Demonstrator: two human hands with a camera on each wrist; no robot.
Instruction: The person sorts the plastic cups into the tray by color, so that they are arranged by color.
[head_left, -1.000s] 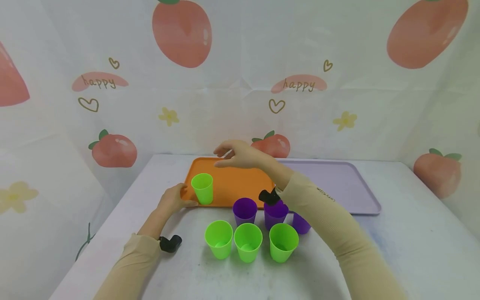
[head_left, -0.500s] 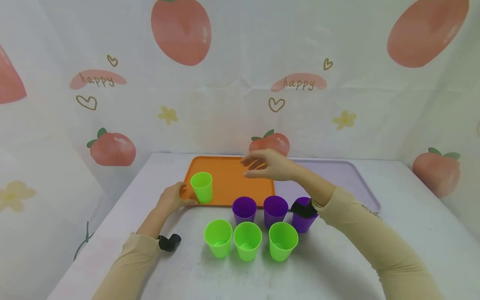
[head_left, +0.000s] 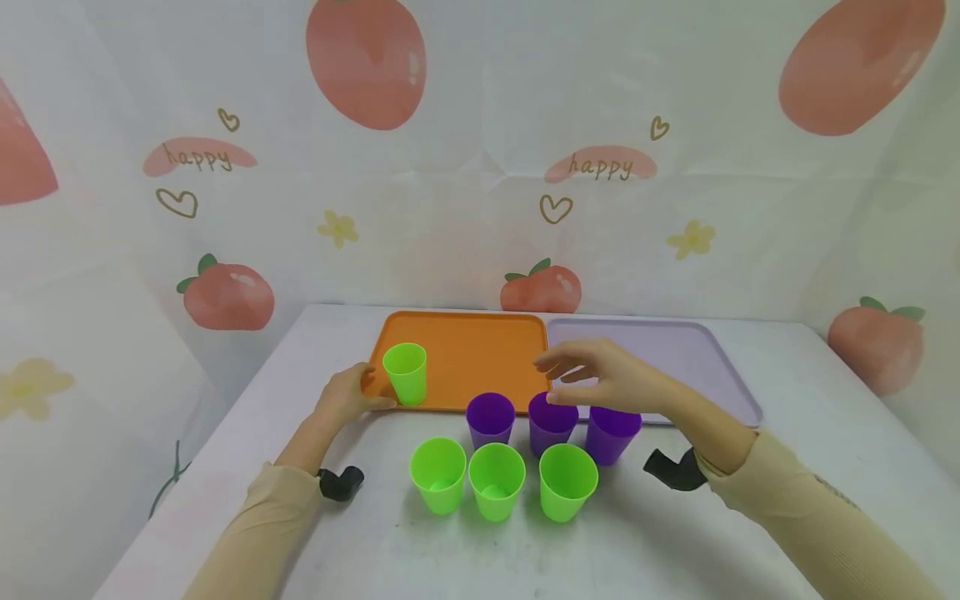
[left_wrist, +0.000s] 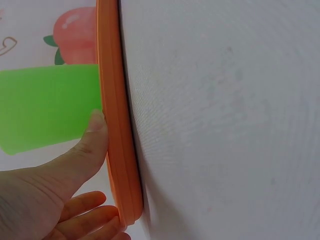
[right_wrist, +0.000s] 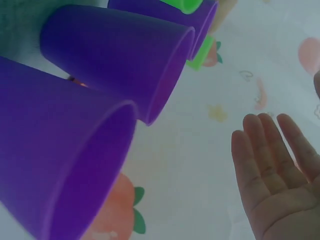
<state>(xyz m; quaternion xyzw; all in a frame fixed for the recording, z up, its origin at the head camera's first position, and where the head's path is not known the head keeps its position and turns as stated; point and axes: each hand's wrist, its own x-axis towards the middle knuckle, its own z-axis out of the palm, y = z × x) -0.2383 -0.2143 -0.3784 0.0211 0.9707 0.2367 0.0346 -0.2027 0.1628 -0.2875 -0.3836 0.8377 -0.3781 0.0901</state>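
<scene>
My left hand (head_left: 347,396) holds the front left corner of the orange tray (head_left: 483,358); its thumb lies on the front rim (left_wrist: 116,125) and its fingers on the side. One green cup (head_left: 408,377) stands upright in that tray beside this hand. My right hand (head_left: 609,377), holding nothing, hovers over the purple cups with loosely bent fingers. The left purple cup (head_left: 491,425), the middle one and the right purple cup (head_left: 611,435) form a row. In the right wrist view their mouths lie close beside the right palm (right_wrist: 282,210).
Nearer me stand three more green cups: a left one (head_left: 438,477), a middle one (head_left: 497,483) and a right one (head_left: 567,483). A lilac tray (head_left: 660,342) adjoins the orange one on the right. Behind the white table (head_left: 795,467) hangs a fruit-printed cloth (head_left: 465,158).
My right hand has moved from above the orange tray rightward and toward me, down to the purple cups. My left hand stays on the tray corner, and the cups have not moved.
</scene>
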